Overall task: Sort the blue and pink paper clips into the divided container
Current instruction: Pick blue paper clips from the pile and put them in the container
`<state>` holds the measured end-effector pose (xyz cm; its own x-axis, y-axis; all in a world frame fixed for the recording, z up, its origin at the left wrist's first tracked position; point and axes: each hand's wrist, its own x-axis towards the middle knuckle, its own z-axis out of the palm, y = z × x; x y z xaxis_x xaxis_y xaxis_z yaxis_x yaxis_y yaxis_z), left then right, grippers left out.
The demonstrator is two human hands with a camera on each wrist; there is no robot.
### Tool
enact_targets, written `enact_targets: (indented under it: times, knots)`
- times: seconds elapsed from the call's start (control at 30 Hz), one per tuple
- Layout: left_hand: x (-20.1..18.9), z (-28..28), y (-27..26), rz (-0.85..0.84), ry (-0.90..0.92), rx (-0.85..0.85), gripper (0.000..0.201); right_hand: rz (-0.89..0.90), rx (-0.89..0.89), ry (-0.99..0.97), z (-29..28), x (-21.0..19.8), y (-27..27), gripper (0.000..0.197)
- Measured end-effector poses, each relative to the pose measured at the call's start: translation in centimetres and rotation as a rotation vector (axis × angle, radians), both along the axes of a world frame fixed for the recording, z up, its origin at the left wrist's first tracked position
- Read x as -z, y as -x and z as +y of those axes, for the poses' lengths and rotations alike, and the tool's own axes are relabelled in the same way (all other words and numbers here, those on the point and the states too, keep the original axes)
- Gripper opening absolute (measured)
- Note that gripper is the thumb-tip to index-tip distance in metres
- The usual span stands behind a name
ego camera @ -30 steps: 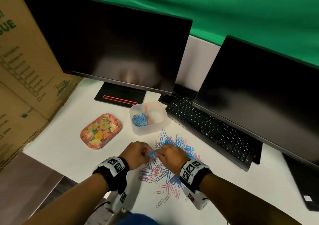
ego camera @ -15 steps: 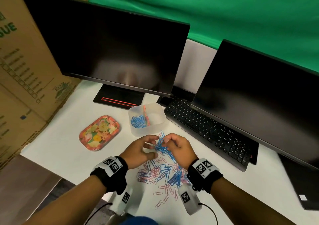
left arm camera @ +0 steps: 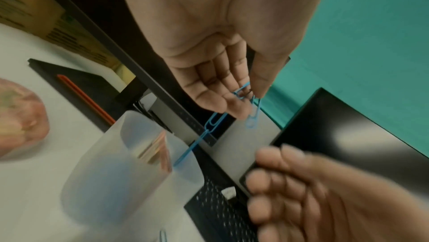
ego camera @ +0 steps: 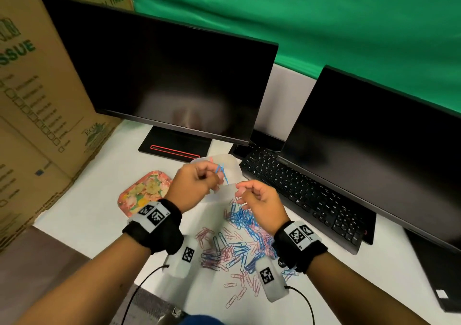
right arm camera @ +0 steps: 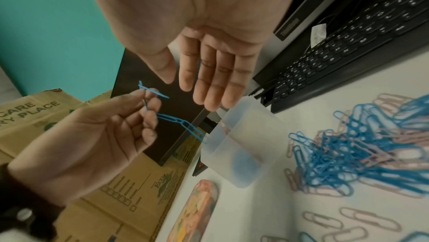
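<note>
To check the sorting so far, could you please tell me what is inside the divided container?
The container shows a blurred blue mass of clips through its frosted wall, and pink ones by the divider. In the head view the left hand covers most of it, so counts stay unknown.

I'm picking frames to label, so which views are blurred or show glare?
Head view: mostly sharp, with pale reflections on the left monitor.
Left wrist view: the divided container and right hand are smeared.
Right wrist view: the paper clip pile is soft.

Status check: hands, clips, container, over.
Left hand pinches linked blue clips above the divided container. Right hand empty, fingers relaxed. Mixed clip pile still on desk. Nothing blocking the container.
</note>
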<state>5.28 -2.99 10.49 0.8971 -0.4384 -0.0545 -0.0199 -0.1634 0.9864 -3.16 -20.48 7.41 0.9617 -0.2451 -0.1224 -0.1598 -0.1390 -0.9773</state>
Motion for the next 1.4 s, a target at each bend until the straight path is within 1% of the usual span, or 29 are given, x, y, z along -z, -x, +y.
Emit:
enact_targets:
  times: [0.07, 0.17, 0.3, 0.43, 0.5, 0.53, 0.6, 0.63, 0.67, 0.73, 0.8, 0.83, 0.9, 0.97, 1.0, 1.07, 1.17, 1.23, 1.3, 1.4]
  knots:
    - [-0.8, 0.2, -1.6, -0.017, -0.016, -0.027, 0.014, 0.027, 0.011, 0.009, -0.6, 0.4, 0.6, 0.014]
    - [-0.9, 0.4, -3.9, -0.007, -0.085, -0.034, 0.015, 0.093, 0.012, 0.051, -1.6, 1.7, 2.0, 0.016]
    - [0.7, 0.2, -6.0, 0.013, -0.234, -0.014, 0.019, 0.187, 0.033, 0.098, -3.2, 3.8, 4.1, 0.022]
    - [3.8, 0.5, -7.4, -0.015, -0.431, 0.007, 0.02, 0.248, 0.042, 0.253, -4.6, 5.2, 5.9, 0.018]
    - [4.7, 0.6, -7.7, -0.035, -0.511, -0.006, 0.016, 0.274, 0.046, 0.31, -5.0, 5.5, 6.4, 0.016]
    - [4.8, 0.5, -7.6, -0.081, -0.551, -0.019, 0.016, 0.279, 0.045, 0.332, -5.1, 5.8, 6.8, 0.019]
    - [4.5, 0.1, -6.7, -0.256, -0.603, -0.034, 0.017, 0.282, -0.005, 0.392, -5.2, 6.2, 7.3, 0.023]
    - [4.3, -0.1, -6.0, -0.354, -0.592, -0.01, 0.017, 0.292, -0.06, 0.453, -5.1, 6.4, 7.7, 0.021]
    - [4.2, -0.3, -5.0, -0.426, -0.584, 0.054, 0.016, 0.307, -0.133, 0.536, -5.0, 6.7, 8.1, 0.018]
    - [4.9, -0.5, -2.8, -0.525, -0.598, 0.278, 0.015, 0.309, -0.279, 0.703, -4.5, 7.4, 9.1, 0.016]
    - [6.5, -0.6, -0.6, -0.557, -0.681, 0.511, 0.016, 0.244, -0.381, 0.81, -3.8, 8.0, 10.0, 0.017]
    - [7.3, -0.5, 0.4, -0.55, -0.723, 0.597, 0.019, 0.202, -0.425, 0.845, -3.3, 8.1, 10.4, 0.018]
    - [8.6, -0.6, 2.1, -0.533, -0.803, 0.708, 0.024, 0.135, -0.501, 0.898, -2.4, 8.5, 10.9, 0.02]
    - [9.9, -0.7, 3.5, -0.524, -0.858, 0.767, 0.03, 0.113, -0.554, 0.946, -1.8, 8.7, 11.2, 0.024]
    - [10.5, -0.7, 3.9, -0.508, -0.887, 0.777, 0.032, 0.118, -0.558, 0.958, -1.7, 8.8, 11.4, 0.024]
    - [11.4, -0.5, 4.4, -0.478, -0.928, 0.762, 0.036, 0.115, -0.513, 0.969, -1.9, 9.2, 11.9, 0.017]
    - [12.3, -0.2, 4.3, -0.467, -0.962, 0.716, 0.031, 0.119, -0.448, 0.96, -2.8, 9.5, 12.7, 0.01]
    - [12.6, -0.1, 3.9, -0.466, -0.971, 0.682, 0.022, 0.127, -0.414, 0.966, -3.4, 9.3, 12.8, 0.009]
    - [12.8, 0.0, 3.5, -0.45, -0.974, 0.656, 0.017, 0.131, -0.408, 0.987, -3.5, 9.1, 12.6, 0.01]
    - [12.7, 0.0, 3.2, -0.451, -0.957, 0.64, 0.015, 0.082, -0.478, 1.007, -2.7, 9.4, 11.7, 0.017]
